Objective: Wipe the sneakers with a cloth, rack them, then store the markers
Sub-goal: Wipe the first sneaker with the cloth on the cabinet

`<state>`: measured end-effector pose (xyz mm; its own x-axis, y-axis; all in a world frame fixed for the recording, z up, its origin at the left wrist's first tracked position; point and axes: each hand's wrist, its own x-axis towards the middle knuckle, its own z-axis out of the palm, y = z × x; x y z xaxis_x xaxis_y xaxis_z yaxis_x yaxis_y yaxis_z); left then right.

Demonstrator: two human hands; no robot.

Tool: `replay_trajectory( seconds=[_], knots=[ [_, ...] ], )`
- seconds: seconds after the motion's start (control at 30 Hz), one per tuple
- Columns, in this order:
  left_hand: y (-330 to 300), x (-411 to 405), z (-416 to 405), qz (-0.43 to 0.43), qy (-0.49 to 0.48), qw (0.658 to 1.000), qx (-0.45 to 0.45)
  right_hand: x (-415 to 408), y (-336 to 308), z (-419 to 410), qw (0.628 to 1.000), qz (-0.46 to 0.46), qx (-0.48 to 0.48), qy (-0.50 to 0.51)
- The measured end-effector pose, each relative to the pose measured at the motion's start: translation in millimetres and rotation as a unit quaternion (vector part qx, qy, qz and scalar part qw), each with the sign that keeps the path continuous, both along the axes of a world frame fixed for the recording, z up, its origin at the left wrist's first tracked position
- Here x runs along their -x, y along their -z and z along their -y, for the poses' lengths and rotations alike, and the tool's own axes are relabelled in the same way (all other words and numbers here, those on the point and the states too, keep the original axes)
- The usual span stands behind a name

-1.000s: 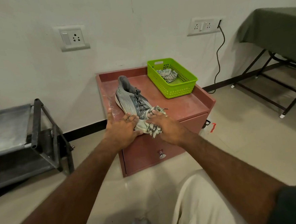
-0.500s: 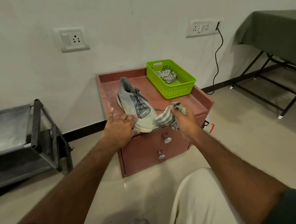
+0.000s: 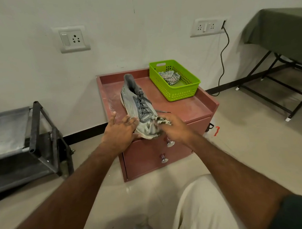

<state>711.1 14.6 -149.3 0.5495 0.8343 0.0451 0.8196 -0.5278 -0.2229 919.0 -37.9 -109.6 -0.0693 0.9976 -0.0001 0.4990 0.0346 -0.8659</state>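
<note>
Your left hand (image 3: 120,130) rests with spread fingers against the near left side of the sneaker (image 3: 138,108), steadying it, while your right hand (image 3: 174,128) bunches the cloth (image 3: 159,123) against the toe. The sneaker lies on the cabinet (image 3: 191,108), heel toward the wall, its toe hanging slightly over the near edge above the drawer knobs (image 3: 170,142). That overhang is the risk: a hard wipe toward you could drag the shoe off the edge, since your left hand only presses it and does not grip it. A loose lace (image 3: 164,111) trails to the right of the shoe and could catch in the cloth and tug the shoe sideways. White dust lies on the cabinet top to the left of the shoe, so a sliding sole may pick it up again. The green basket (image 3: 184,92) at the far right of the cabinet holds a second crumpled cloth (image 3: 171,77); no markers show in it. The rack (image 3: 39,136) stands to the left on the floor. A second sneaker is not clearly in view.
</note>
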Motion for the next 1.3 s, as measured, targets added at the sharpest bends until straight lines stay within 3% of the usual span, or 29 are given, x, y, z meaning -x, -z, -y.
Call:
replay_trajectory(
  seconds=[0.07, 0.17, 0.23, 0.33, 0.43, 0.53, 0.6, 0.67, 0.73, 0.83, 0.9, 0.97, 1.03, 1.1, 1.17, 1.23, 1.3],
  knots=[
    [0.8, -0.1, -0.7, 0.002, 0.001, 1.0, -0.001, -4.7, -2.2, 0.5, 0.991, -0.099, -0.012, 0.088],
    [2.2, -0.4, -2.7, 0.022, -0.004, 1.0, 0.006, -18.4, -3.6, -1.6, 0.947, -0.157, -0.116, 0.255],
    [2.0, -0.4, -3.3, 0.037, -0.009, 0.999, 0.017, -22.7, -3.9, -3.8, 0.927, -0.165, -0.176, 0.285],
    [1.0, 0.1, -2.8, 0.044, -0.007, 0.999, 0.022, -16.3, 4.5, -13.6, 0.956, -0.102, -0.162, 0.222],
    [1.2, -1.2, -2.6, 0.043, -0.012, 0.999, 0.018, -1.0, 11.8, -19.5, 0.989, 0.07, -0.083, 0.096],
    [0.9, -3.0, -2.9, 0.034, -0.016, 0.999, 0.015, 6.3, 11.3, -23.9, 0.955, 0.266, -0.13, -0.01],
    [-0.5, -3.8, -2.9, 0.035, -0.015, 0.999, 0.01, 11.5, 12.6, -24.6, 0.95, 0.286, -0.112, -0.049],
    [-1.9, -2.4, -1.7, 0.027, -0.013, 0.999, 0.012, 16.2, 8.7, -23.9, 0.99, 0.131, -0.042, 0.003],
    [0.1, -1.0, -1.3, 0.018, -0.008, 1.0, 0.006, 12.8, 2.0, -22.3, 0.991, -0.079, 0.018, 0.111],
    [0.6, -1.2, -2.1, 0.03, -0.009, 0.999, 0.01, -2.4, -5.4, -23.6, 0.921, -0.273, -0.047, 0.272],
    [0.6, -2.2, -2.6, 0.041, -0.011, 0.999, 0.01, -9.7, -9.7, -25.0, 0.877, -0.326, -0.122, 0.33],
    [1.1, -2.2, -3.9, 0.05, -0.01, 0.999, 0.012, -8.4, -8.3, -27.0, 0.883, -0.287, -0.151, 0.339],
    [3.1, -1.1, -5.6, 0.053, -0.008, 0.998, 0.011, -8.1, -0.9, -26.4, 0.936, -0.206, -0.156, 0.24],
    [5.1, -0.8, -6.1, 0.054, -0.006, 0.999, 0.005, -5.0, 8.3, -19.3, 0.994, -0.018, -0.088, 0.067],
    [4.9, -1.9, -6.6, 0.048, -0.005, 0.999, -0.009, -6.5, 17.5, -18.2, 0.984, 0.171, -0.045, -0.035],
    [2.5, -3.3, -6.8, 0.05, -0.006, 0.999, -0.007, -7.5, 13.7, -21.8, 0.974, 0.22, -0.052, 0.01],
    [1.1, -4.5, -5.5, 0.054, -0.005, 0.999, 0.0, 2.6, 9.9, -25.7, 0.972, 0.194, -0.066, 0.112]
  ],
)
